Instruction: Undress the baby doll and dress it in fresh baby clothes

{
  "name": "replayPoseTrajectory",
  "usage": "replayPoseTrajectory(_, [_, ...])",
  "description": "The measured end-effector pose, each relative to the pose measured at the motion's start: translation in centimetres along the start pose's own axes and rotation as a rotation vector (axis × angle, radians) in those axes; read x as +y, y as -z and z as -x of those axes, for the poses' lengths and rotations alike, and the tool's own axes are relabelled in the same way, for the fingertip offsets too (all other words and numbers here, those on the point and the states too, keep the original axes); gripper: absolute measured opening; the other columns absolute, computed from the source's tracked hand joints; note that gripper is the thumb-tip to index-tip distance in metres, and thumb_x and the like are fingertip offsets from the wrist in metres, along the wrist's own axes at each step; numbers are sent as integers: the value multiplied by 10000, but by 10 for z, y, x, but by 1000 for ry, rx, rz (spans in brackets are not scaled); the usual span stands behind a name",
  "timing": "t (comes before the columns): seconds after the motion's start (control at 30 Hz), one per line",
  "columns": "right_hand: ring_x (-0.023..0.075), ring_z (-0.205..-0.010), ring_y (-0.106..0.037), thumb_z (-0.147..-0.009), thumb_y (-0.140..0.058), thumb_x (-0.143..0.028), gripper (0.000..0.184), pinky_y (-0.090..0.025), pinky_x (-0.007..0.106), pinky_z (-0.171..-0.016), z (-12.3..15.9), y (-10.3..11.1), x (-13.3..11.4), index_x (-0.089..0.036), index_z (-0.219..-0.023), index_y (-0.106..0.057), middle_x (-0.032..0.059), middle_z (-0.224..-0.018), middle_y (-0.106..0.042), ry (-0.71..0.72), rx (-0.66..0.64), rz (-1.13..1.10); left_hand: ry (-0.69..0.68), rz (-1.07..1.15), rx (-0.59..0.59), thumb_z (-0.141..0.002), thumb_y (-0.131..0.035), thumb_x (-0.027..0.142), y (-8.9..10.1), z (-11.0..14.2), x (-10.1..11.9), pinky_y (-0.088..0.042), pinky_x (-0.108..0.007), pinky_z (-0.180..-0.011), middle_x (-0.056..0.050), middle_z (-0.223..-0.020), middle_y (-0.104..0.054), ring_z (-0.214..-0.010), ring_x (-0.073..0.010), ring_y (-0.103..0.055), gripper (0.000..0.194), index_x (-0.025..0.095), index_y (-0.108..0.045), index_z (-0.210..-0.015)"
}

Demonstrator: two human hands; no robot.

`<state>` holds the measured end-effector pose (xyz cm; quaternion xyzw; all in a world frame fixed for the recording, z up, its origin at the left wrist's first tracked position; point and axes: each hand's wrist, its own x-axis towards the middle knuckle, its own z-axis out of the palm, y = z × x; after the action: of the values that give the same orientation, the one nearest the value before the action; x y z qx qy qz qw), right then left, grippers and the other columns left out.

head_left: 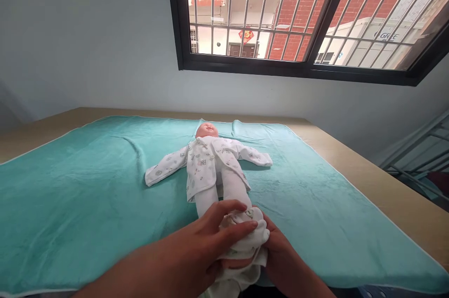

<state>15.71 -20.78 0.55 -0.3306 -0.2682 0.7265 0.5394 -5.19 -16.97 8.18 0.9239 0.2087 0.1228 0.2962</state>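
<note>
Doll (206, 167) on broad open blanket (87, 195), fingers (242, 231) of both hands grasping bunched white garment (250, 232).

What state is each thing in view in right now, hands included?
Doll: on its back, dressed.
Shirt: on the doll, sleeves spread, lower front parted.
Cloth: bunched around the lower legs.
Left hand: closed on the cloth.
Right hand: closed on the cloth.
Blanket: spread out, lightly creased.
Window: barred; open or shut unclear.
</note>
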Motion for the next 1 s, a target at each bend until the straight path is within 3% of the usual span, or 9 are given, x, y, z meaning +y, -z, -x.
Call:
replayPoseTrajectory(0.2, [137,-767,-580,-688,-788,-166,354,-448,240,-715,-1,4,-3,-218,-1010,-651,-2,-872,-657,-35,-61,52,-168,-180,171,-853,-510,37,-5,-6,-14,-508,-325,-981,-53,-1476,-418,-1187,-202,-563,722,353,-262,-1453])
replayPoseTrajectory(0.37, [155,-808,-542,-619,-834,-206,384,-414,233,-699,1,12,-34,-214,-957,-651,-15,-881,-625,10,-105,384,-150,45,320,-882,-517,54,-10,-15,-22,-468,-281,-1016,-17,-1388,-498,-1202,-163,-548,534,335,-439,-1329])
replayPoseTrajectory(0.47, [223,-924,-553,-647,-811,-480,528,-438,308,-789,1,18,-56,-224,-1076,-641,36,-1011,-630,-25,-257,475,-75,177,403,-879,-535,72,-10,-20,-23,-475,-294,-1001,-32,-1302,-526,-1165,-165,-552,437,295,-522,-1255])
replayPoseTrajectory(0.53, [223,-888,-552,-743,-646,-675,574,-438,342,-794,-2,20,-65,-208,-1077,-647,56,-981,-622,-48,-306,487,-6,210,402,-883,-563,124,-9,-24,-24,-487,-303,-972,-41,-1255,-543,-1126,-173,-564,381,273,-540,-1233])
replayPoseTrajectory(0.63, [165,-728,-495,-844,-559,-634,458,-412,306,-695,-10,20,-72,-192,-888,-668,24,-815,-582,-20,-219,735,166,253,367,-880,-601,221,-7,-28,-24,-502,-319,-932,-29,-1178,-603,-1064,-188,-591,356,262,-538,-1228])
replayPoseTrajectory(0.73, [164,-777,-495,-872,-609,-488,322,-401,296,-719,-20,20,-72,-197,-734,-611,19,-859,-568,244,-126,1011,268,278,331,-908,-556,267,-7,-32,-22,-499,-333,-927,-11,-1140,-645,-1048,-195,-607,302,263,-546,-1210])
replayPoseTrajectory(0.83, [174,-827,-522,-916,-543,-472,312,-405,301,-751,-35,22,-67,-209,-752,-580,25,-915,-592,436,-11,1026,181,250,304,-876,-579,240,-10,-34,-20,-505,-323,-898,-8,-1121,-638,-1014,-188,-610,342,276,-542,-1214])
replayPoseTrajectory(0.93, [162,-736,-483,-897,-540,-533,353,-386,285,-676,-50,25,-57,-211,-755,-554,-2,-780,-573,412,159,961,57,197,217,-776,-685,210,-10,-33,-19,-504,-307,-901,-13,-1190,-580,-1028,-181,-595,589,313,-478,-1318])
replayPoseTrajectory(1.0, [145,-679,-431,-874,-550,-575,397,-356,270,-625,-58,25,-53,-207,-729,-526,-24,-702,-514,379,248,889,64,207,159,-769,-699,227,-5,-29,-19,-494,-308,-943,-17,-1245,-541,-1083,-187,-578,667,327,-436,-1373])
